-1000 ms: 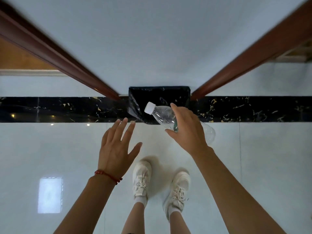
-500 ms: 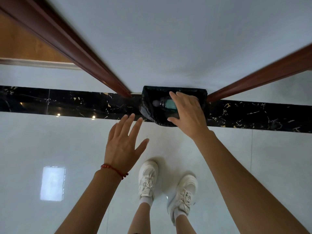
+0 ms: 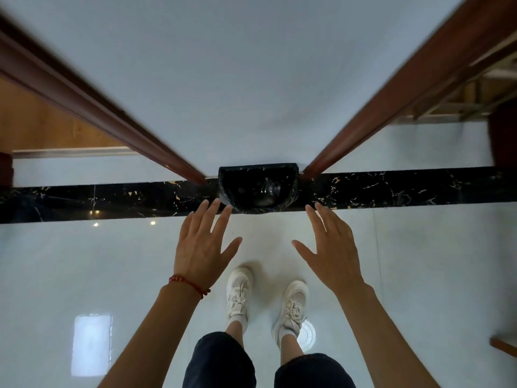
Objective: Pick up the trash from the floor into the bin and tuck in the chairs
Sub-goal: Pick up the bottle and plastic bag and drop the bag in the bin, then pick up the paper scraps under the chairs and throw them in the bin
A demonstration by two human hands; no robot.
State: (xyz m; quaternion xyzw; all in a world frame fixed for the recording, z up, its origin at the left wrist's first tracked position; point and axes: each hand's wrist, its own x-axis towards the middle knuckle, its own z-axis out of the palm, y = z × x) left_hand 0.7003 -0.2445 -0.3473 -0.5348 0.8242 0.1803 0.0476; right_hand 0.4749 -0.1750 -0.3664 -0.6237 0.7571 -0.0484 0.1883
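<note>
A bin (image 3: 228,189) lined with a black bag stands against the white wall, on the black marble strip of the floor. Inside it lies a clear plastic bottle (image 3: 269,189), dim against the dark liner. My left hand (image 3: 202,246) hovers just left of and in front of the bin, fingers spread and straight, holding nothing. My right hand (image 3: 331,247) hovers to the right of the bin, also spread and empty. Neither hand touches the bin.
Dark red-brown door frames (image 3: 98,113) (image 3: 391,88) flank the white wall section on both sides. My white shoes (image 3: 239,295) stand on the glossy pale tile floor just before the bin. A wooden corner (image 3: 503,344) shows at the right edge.
My right hand let the bottle go into the bin and drew back to the right, now empty. The left hand stayed spread, shifting slightly toward the bin.
</note>
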